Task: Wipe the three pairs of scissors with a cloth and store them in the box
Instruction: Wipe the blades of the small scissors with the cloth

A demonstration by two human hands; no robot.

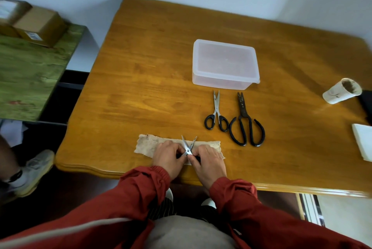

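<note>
Left hand (169,154) and right hand (209,160) are holding the small scissors (188,147) over the cloth (147,144), each grip pinching one handle; light, stiff, sharp-tipped, probably safest held there

Well right of the fingers (178,149), by the desk (141,67) edge: paper cup (341,91), dark inside; white slab (363,141) nearer. Well left, off the desk: cardboard boxes (38,25) on a green surface (30,71) beyond, grey shoe (34,170) nearer.
</note>
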